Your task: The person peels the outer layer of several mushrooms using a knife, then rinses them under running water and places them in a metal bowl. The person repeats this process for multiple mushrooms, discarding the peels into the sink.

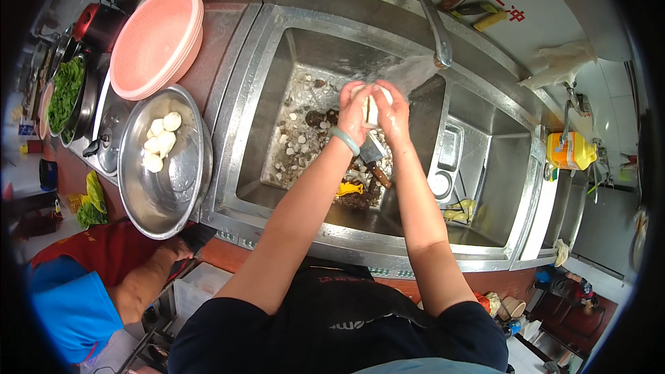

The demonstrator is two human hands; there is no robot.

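My left hand (354, 111) and my right hand (392, 114) are together over a stainless steel sink, both closed around pale, peeled pieces of a vegetable (372, 109). Water (410, 74) sprays out of the faucet (441, 52) just beside my right hand. Under my hands, a cleaver (373, 151) with a wooden handle and a yellow-handled tool (349, 188) lie in the sink among peelings and dirt (293, 148). To the left, a large steel bowl (182, 187) holds several peeled, pale round vegetables (165, 140).
Stacked pink plastic baskets (156, 44) stand behind the bowl. Leafy greens (65, 93) fill a container at far left. The right basin (506, 182) holds metal trays. A yellow jug (571, 150) stands beyond it. A co-worker's arm (140, 283) is at lower left; another person (566, 285) is far right.
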